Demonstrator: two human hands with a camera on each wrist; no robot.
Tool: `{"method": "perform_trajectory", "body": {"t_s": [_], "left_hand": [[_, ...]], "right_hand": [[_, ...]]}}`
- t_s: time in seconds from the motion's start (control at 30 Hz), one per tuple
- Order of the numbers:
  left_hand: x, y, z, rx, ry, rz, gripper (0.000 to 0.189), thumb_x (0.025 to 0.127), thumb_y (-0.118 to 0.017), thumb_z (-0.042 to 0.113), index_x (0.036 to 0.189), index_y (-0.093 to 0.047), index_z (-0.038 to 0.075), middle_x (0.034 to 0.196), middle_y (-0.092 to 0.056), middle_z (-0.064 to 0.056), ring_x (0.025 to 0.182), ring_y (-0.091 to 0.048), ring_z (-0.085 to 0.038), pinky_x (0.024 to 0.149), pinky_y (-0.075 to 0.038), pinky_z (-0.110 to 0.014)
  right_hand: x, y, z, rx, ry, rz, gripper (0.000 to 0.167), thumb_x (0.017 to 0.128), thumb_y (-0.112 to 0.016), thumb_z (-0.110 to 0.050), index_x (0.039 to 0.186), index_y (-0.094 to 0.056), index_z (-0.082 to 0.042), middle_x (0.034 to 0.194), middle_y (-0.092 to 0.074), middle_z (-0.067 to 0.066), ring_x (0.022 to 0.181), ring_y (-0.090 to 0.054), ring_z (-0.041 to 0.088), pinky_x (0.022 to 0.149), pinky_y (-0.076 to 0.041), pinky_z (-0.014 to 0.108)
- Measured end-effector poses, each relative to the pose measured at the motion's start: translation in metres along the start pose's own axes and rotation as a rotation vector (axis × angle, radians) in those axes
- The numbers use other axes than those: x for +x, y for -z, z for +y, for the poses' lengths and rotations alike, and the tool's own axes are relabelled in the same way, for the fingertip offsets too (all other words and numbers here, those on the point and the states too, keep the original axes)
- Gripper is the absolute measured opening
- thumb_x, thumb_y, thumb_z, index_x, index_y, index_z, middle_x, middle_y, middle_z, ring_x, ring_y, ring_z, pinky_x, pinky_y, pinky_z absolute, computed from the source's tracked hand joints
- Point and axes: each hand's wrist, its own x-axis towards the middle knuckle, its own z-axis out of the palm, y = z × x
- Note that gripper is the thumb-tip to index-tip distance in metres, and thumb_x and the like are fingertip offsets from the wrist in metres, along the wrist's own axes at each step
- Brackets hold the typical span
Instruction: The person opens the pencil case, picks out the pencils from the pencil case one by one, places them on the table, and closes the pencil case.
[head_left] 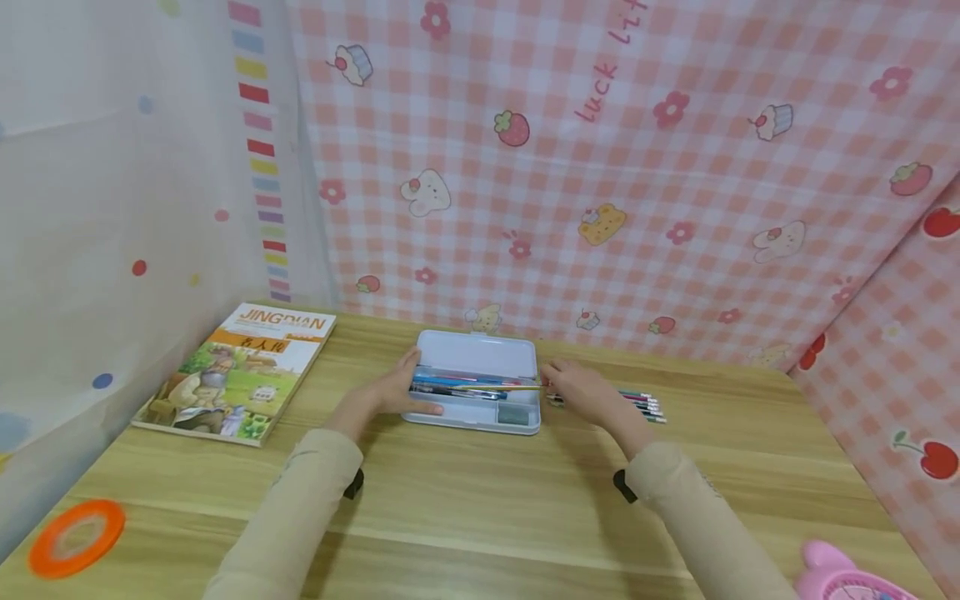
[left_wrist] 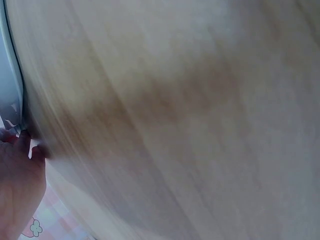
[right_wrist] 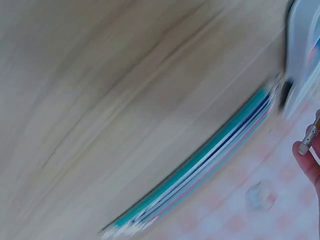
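A white pencil case (head_left: pixel 476 352) lies with its lid raised at the back, and several pens and pencils (head_left: pixel 457 381) rest in its long compartment. My left hand (head_left: pixel 390 390) grips the case's left end, thumb over the front part. At the right end, my right hand (head_left: pixel 588 392) pinches a yellow pencil (head_left: pixel 498 387) whose length reaches over the case; its eraser end (right_wrist: pixel 304 147) shows in the right wrist view. Beside that hand lies a row of pencils (right_wrist: pixel 195 167) in teal, blue and pink. A grey block (head_left: pixel 513 413) sits in a front compartment.
To the left lies a book (head_left: pixel 236 375) with a picture cover. An orange ring (head_left: pixel 45 550) is near the front left edge of the wooden table (head_left: pixel 480 508). A pink object (head_left: pixel 832 567) is partly visible at front right. Patterned cloth (head_left: pixel 637 183) hangs behind.
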Motion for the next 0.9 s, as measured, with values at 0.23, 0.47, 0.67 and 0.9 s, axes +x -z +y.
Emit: {"method": "perform_trajectory", "body": {"t_s": [0.23, 0.47, 0.67, 0.9], "left_hand": [[-0.001, 0.001, 0.000, 0.007, 0.000, 0.003, 0.115, 0.075, -0.069, 0.048, 0.144, 0.007, -0.003, 0.153, 0.010, -0.020, 0.141, 0.003, -0.035, 0.116, -0.009, -0.048], [0.000, 0.000, 0.000, 0.007, -0.009, 0.003, 0.115, 0.075, -0.070, 0.047, 0.144, 0.007, -0.004, 0.152, 0.010, -0.020, 0.141, 0.003, -0.035, 0.116, -0.008, -0.047], [0.000, 0.000, -0.002, 0.008, -0.010, 0.000, 0.116, 0.074, -0.069, 0.049, 0.144, 0.007, -0.004, 0.152, 0.011, -0.020, 0.141, 0.004, -0.036, 0.116, -0.008, -0.049], [-0.001, 0.002, 0.000, 0.017, 0.000, -0.007, 0.116, 0.074, -0.069, 0.050, 0.144, 0.007, -0.003, 0.153, 0.011, -0.020, 0.141, 0.004, -0.036, 0.116, -0.008, -0.048]], "right_hand": [[-0.035, 0.006, 0.030, 0.014, -0.055, -0.006, 0.007, 0.088, -0.055, -0.002, 0.091, -0.055, -0.009, 0.086, -0.054, 0.006, 0.077, -0.054, 0.021, 0.062, -0.048, 0.033], [-0.063, 0.007, 0.047, 0.088, -0.131, -0.046, 0.018, 0.088, -0.049, 0.008, 0.094, -0.055, -0.009, 0.090, -0.054, 0.008, 0.084, -0.055, 0.026, 0.064, -0.047, 0.035], [-0.080, 0.007, 0.057, 0.084, -0.162, -0.039, 0.013, 0.089, -0.050, 0.003, 0.091, -0.054, -0.009, 0.087, -0.054, 0.007, 0.080, -0.055, 0.022, 0.064, -0.046, 0.035], [-0.098, 0.006, 0.066, 0.041, -0.169, -0.015, 0.011, 0.087, -0.054, 0.000, 0.085, -0.051, -0.010, 0.081, -0.052, 0.002, 0.074, -0.051, 0.017, 0.061, -0.044, 0.032]]}}
